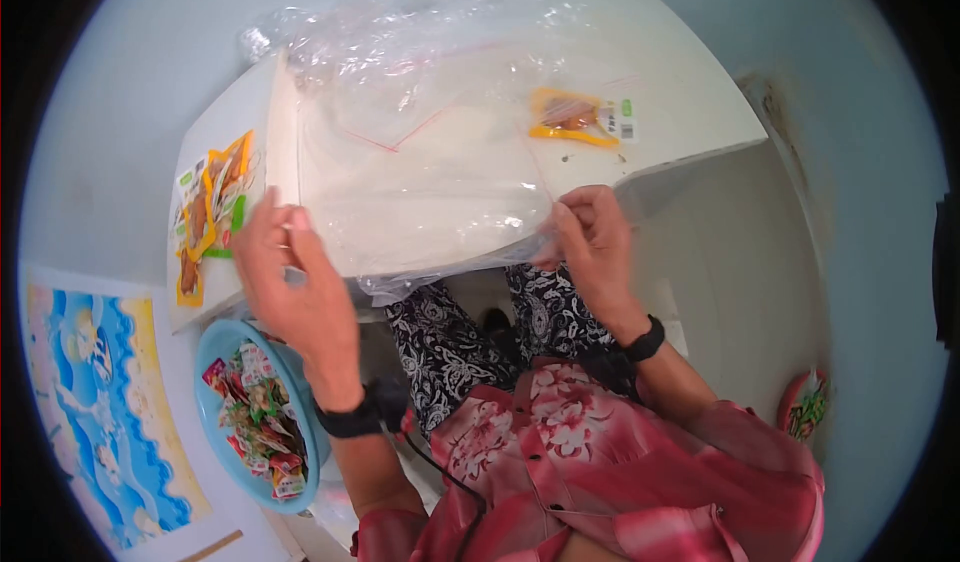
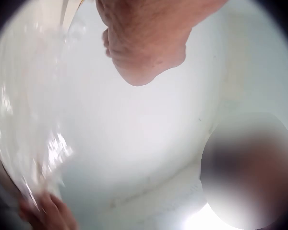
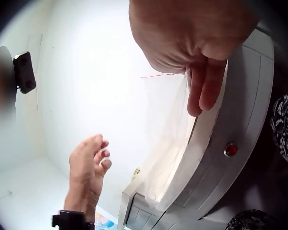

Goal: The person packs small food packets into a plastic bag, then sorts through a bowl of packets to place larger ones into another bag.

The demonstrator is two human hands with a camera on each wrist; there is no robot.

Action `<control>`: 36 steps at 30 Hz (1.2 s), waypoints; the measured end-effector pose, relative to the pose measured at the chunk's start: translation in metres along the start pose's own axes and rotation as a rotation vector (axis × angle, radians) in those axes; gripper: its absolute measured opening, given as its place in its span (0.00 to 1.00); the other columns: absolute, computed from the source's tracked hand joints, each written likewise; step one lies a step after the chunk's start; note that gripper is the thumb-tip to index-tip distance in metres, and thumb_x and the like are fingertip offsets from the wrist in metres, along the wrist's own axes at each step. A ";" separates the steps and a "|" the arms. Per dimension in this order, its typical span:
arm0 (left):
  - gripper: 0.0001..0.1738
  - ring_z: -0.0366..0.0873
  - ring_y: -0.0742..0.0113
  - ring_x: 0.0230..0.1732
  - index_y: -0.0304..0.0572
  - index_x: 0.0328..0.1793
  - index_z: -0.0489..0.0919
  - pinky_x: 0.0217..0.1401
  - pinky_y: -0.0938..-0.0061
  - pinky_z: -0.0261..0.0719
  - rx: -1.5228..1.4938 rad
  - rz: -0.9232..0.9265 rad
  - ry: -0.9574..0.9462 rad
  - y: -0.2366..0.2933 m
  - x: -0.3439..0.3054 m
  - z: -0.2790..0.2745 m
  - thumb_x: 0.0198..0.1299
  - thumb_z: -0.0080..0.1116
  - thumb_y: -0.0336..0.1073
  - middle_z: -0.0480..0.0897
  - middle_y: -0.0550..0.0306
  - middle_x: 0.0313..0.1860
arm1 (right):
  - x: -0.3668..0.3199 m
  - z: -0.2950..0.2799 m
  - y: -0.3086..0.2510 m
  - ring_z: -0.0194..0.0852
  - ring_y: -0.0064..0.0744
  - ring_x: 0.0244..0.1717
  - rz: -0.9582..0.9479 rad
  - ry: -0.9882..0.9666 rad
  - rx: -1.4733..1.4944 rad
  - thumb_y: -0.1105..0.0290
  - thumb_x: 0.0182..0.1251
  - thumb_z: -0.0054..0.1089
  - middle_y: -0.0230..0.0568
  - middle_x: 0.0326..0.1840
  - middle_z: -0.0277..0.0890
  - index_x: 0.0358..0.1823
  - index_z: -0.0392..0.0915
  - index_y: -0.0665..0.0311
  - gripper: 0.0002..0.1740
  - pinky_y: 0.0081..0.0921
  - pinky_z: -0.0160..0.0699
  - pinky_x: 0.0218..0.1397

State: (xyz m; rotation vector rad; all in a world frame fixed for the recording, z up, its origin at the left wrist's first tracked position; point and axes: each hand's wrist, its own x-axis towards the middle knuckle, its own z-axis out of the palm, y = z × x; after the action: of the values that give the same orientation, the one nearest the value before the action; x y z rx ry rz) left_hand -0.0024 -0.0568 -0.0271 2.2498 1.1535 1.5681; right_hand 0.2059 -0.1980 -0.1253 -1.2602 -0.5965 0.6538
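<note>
A stack of clear plastic bags (image 1: 430,172) lies on the white table (image 1: 690,112), its near edge hanging over the front. My right hand (image 1: 588,234) pinches that near edge at the right; in the right wrist view its fingers (image 3: 206,88) point down along the table edge with the bag (image 3: 175,134) hanging beside them. My left hand (image 1: 290,272) hovers at the stack's left end, fingers loosely curled and holding nothing (image 3: 89,163). The left wrist view shows its palm (image 2: 144,43) above crinkled plastic (image 2: 29,120). An orange snack packet (image 1: 580,119) lies on the table's right part.
More snack packets (image 1: 210,212) lie on the table's left end. A blue bowl (image 1: 308,432) full of small packets stands low at the left, beside a blue and yellow picture (image 1: 90,402). My patterned trousers (image 1: 450,332) are under the table's front edge.
</note>
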 end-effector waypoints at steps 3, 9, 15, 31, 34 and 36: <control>0.10 0.79 0.71 0.45 0.36 0.54 0.84 0.45 0.75 0.77 -0.254 -0.070 -0.353 0.047 -0.026 0.019 0.73 0.62 0.34 0.85 0.58 0.49 | -0.005 0.011 0.009 0.84 0.25 0.23 -0.029 -0.027 -0.016 0.74 0.81 0.54 0.44 0.35 0.83 0.52 0.66 0.69 0.08 0.20 0.79 0.22; 0.13 0.78 0.77 0.36 0.35 0.49 0.84 0.36 0.81 0.74 -0.707 -0.629 -0.611 0.014 -0.060 0.081 0.72 0.65 0.39 0.84 0.60 0.40 | -0.012 0.022 0.012 0.84 0.28 0.31 -0.208 -0.055 -0.254 0.78 0.69 0.67 0.39 0.36 0.80 0.41 0.79 0.65 0.05 0.28 0.80 0.33; 0.13 0.77 0.79 0.31 0.34 0.43 0.84 0.34 0.83 0.74 -0.476 -0.540 -0.683 0.020 -0.052 0.080 0.72 0.66 0.39 0.84 0.61 0.34 | -0.015 0.031 0.010 0.84 0.42 0.36 -0.600 -0.049 -0.418 0.78 0.63 0.69 0.41 0.42 0.80 0.43 0.82 0.62 0.09 0.30 0.82 0.38; 0.10 0.73 0.81 0.30 0.42 0.35 0.80 0.35 0.84 0.70 -0.801 -0.658 -0.641 0.012 -0.054 0.050 0.66 0.73 0.33 0.81 0.67 0.31 | 0.000 0.022 -0.002 0.77 0.17 0.35 0.061 -0.509 0.093 0.71 0.72 0.69 0.29 0.34 0.82 0.45 0.81 0.66 0.08 0.19 0.77 0.37; 0.08 0.70 0.81 0.28 0.44 0.38 0.81 0.33 0.83 0.68 -0.852 -0.694 -0.672 0.006 -0.058 0.049 0.67 0.71 0.32 0.78 0.71 0.30 | -0.001 0.023 0.001 0.74 0.13 0.33 0.110 -0.520 0.165 0.72 0.75 0.66 0.27 0.32 0.80 0.43 0.80 0.67 0.06 0.17 0.75 0.36; 0.08 0.71 0.80 0.28 0.43 0.38 0.80 0.34 0.84 0.68 -0.896 -0.717 -0.694 0.009 -0.057 0.048 0.66 0.71 0.32 0.78 0.69 0.30 | -0.003 0.025 0.003 0.75 0.14 0.32 0.101 -0.495 0.173 0.72 0.75 0.65 0.28 0.32 0.79 0.42 0.79 0.68 0.06 0.17 0.75 0.35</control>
State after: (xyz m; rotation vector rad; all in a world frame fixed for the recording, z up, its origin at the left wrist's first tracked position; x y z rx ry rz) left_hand 0.0341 -0.0876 -0.0846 1.3410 0.6923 0.6785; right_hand 0.1856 -0.1831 -0.1234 -0.9712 -0.8636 1.0936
